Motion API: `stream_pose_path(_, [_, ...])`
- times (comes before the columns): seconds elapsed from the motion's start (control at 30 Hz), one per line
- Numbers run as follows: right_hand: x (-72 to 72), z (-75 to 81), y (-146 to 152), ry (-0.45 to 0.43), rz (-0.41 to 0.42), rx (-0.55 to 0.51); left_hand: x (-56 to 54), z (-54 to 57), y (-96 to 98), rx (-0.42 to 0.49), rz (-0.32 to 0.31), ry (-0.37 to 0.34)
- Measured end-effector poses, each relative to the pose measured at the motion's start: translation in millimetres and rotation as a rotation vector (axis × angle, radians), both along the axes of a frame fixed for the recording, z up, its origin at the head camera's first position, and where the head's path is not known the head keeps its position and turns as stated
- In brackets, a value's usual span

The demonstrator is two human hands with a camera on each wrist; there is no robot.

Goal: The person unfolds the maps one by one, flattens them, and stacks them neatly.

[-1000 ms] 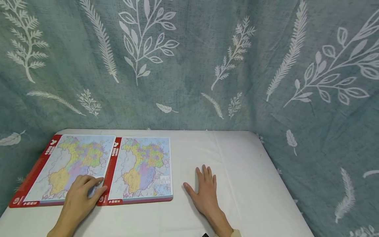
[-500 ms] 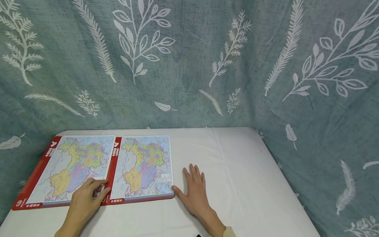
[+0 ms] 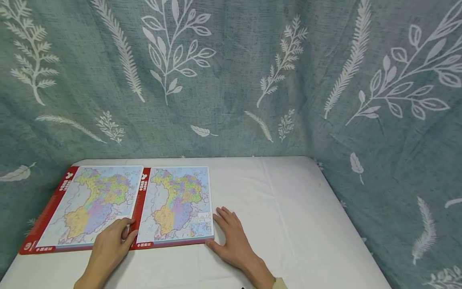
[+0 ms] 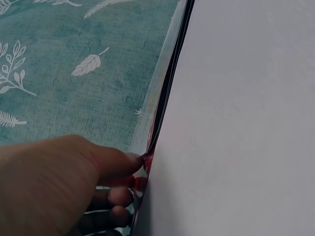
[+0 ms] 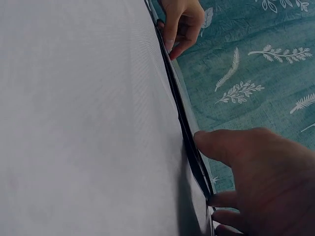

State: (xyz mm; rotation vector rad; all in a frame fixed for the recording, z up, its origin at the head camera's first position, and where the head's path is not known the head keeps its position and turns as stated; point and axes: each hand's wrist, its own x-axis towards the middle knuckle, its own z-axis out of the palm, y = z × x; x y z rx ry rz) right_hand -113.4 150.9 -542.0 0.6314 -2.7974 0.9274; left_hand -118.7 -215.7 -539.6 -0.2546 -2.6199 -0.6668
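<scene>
Two flat map boards with red left borders lie side by side on the white table. My left hand (image 3: 108,247) is at the seam between the left map board (image 3: 94,204) and the right map board (image 3: 180,204), thumb and curled fingers pinching the right board's red left edge. In the left wrist view, the thumb of the left hand (image 4: 64,182) meets a red part at the board's edge. My right hand (image 3: 234,243) lies by the right board's near right corner, thumb at its front edge and fairly straight fingers along its right side. The fingers' undersides are hidden.
The white tabletop (image 3: 281,208) stretches to the right of the boards. A green curtain (image 3: 231,80) with white leaf prints hangs behind the table and along its right side.
My right hand has moved left from the bare tabletop to the right board's corner. The left hand stays at the seam, its fingers slightly more curled.
</scene>
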Motion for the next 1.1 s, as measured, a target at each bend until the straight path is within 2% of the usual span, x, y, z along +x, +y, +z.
stream_pose_path(0.27, [-0.6,0.4,0.0,0.072,0.019,-0.117,-1.4,2.3,2.4,0.005,-0.007,-0.009])
stream_pose_path(0.33, [-1.7,0.4,-1.2,0.040,-0.005,-0.166,-0.9,3.2,1.9,0.011,-0.003,-0.011])
stream_pose_path(0.47, [-3.6,2.6,-3.9,-0.106,-0.087,-0.295,-0.3,3.2,1.6,0.017,0.009,-0.022])
stream_pose_path(0.57, [-3.8,4.1,-5.5,-0.171,-0.116,-0.363,-0.8,1.4,0.8,0.014,0.006,-0.021])
stream_pose_path(0.73, [-4.6,2.9,-7.8,-0.185,-0.121,-0.396,-1.3,1.1,-1.4,0.005,0.009,-0.020])
stream_pose_path(0.93, [-2.7,2.7,-6.9,-0.193,-0.103,-0.451,0.2,1.9,0.4,0.009,0.016,-0.096])
stream_pose_path(1.1, [-1.6,1.8,-5.3,-0.191,-0.105,-0.469,-1.3,0.9,1.2,0.013,0.010,-0.085])
